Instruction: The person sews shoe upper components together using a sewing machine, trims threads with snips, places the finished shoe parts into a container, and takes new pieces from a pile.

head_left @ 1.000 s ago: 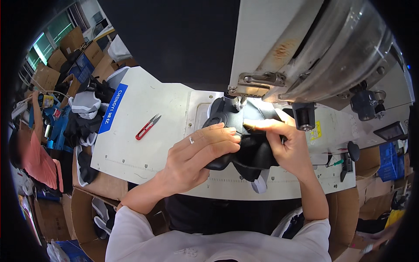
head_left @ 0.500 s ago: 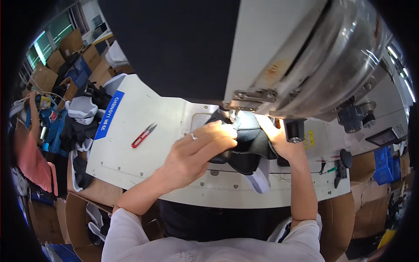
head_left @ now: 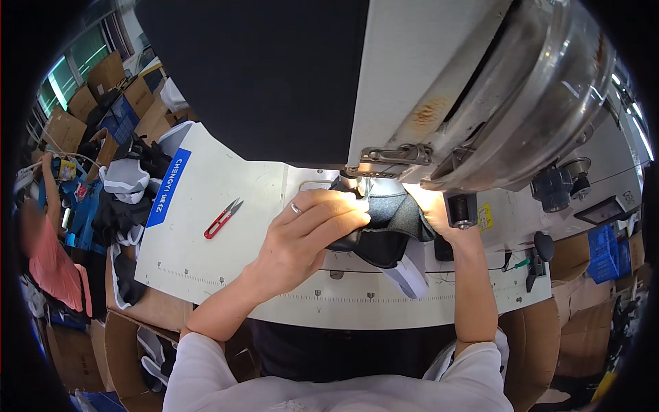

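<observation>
A black and white shoe upper (head_left: 379,246) with a grey lining lies under the needle area of a sewing machine (head_left: 393,156). The fingers of my left hand (head_left: 305,223) are pressed together on its left edge, close to the needle. On the far right side of the upper, my right hand (head_left: 439,216) grips its edge; the machine head hides part of those fingers. A white tongue-like part (head_left: 406,278) hangs toward me from the upper. Bright lamp light falls on the fabric between both hands.
Red-handled thread snips (head_left: 221,221) lie on the white machine table (head_left: 199,254), left of my left hand. Finished-looking shoe uppers (head_left: 127,182) are piled beyond the left edge. Cardboard boxes (head_left: 532,340) flank me below the table. Another person in pink (head_left: 58,275) is at far left.
The fabric between my hands has folded differently, showing more grey lining. My right hand has slipped further behind the machine head. My left hand stays near the needle.
</observation>
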`<act>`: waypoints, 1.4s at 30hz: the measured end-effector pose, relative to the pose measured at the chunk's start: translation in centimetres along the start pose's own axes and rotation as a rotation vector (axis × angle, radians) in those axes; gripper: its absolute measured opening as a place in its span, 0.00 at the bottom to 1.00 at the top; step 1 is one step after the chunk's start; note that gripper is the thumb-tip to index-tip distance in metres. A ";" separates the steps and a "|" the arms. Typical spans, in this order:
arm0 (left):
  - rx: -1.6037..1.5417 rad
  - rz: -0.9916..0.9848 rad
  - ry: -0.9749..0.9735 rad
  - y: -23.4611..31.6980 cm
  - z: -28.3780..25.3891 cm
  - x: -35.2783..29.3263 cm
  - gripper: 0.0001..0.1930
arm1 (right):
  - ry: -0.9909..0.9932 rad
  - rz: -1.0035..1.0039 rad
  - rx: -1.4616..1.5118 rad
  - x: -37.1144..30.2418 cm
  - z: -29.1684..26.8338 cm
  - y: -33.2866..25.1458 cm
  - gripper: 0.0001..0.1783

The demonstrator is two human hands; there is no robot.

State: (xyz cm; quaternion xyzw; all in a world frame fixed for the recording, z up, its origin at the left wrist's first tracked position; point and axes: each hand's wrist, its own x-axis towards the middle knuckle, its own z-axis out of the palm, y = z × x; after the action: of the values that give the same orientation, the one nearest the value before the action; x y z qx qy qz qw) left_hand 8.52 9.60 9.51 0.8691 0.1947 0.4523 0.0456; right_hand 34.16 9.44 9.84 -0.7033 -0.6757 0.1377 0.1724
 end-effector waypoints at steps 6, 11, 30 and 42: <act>0.004 0.016 -0.043 -0.2 -0.2 0.5 0.21 | 0.193 -0.042 0.101 -0.6 1.0 0.7 0.15; -0.011 0.025 -0.017 -0.2 -0.1 0.4 0.25 | 0.174 -0.031 0.429 -0.3 1.1 0.5 0.14; -0.455 -0.528 0.127 2.7 -5.3 -0.6 0.11 | -0.110 -0.078 1.533 -8.1 3.6 -5.2 0.44; -0.886 -0.712 0.009 2.1 -6.9 -2.2 0.16 | -0.255 -0.001 2.085 -10.6 5.6 -10.1 0.54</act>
State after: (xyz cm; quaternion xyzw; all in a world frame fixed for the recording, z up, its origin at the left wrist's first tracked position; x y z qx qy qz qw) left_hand 2.47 6.19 12.41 0.6459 0.2676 0.4512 0.5546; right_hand 22.08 -0.59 8.69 -0.1864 -0.2359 0.7244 0.6203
